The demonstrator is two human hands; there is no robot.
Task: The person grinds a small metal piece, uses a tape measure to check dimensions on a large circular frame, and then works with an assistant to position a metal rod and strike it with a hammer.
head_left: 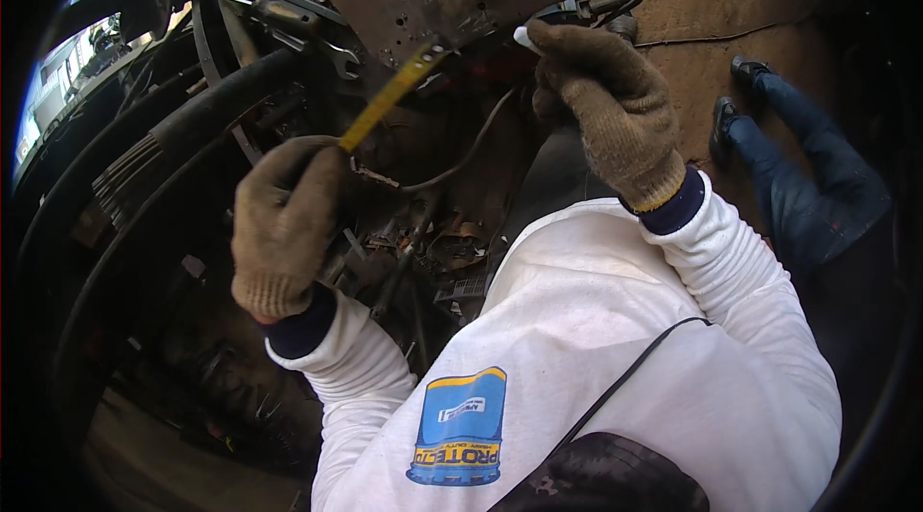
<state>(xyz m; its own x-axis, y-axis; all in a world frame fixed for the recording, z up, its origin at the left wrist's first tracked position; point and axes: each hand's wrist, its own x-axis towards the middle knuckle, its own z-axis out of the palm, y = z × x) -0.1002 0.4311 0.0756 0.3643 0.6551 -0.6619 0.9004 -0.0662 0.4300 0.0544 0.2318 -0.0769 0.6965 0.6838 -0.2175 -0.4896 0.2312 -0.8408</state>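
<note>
My left hand (286, 214), in a brown knit glove, is closed round the near end of a yellow measuring tape (385, 101). The tape's strip slants up and to the right, its far end at the edge of a dark metal plate (380, 2) with small round holes. I cannot tell whether that end touches the plate. My right hand (615, 108), gloved alike, pinches a short white stick like chalk (525, 39) between thumb and fingertips. The stick points left, close to the plate's right-hand edge.
An open-ended wrench (343, 60) and other hand tools lie left of the plate. Dark bent tubes (212, 103) fill the left side. Metal scraps (461, 245) lie below the tape. A person's legs in blue trousers (817, 175) are on the right, on brown ground (711, 2).
</note>
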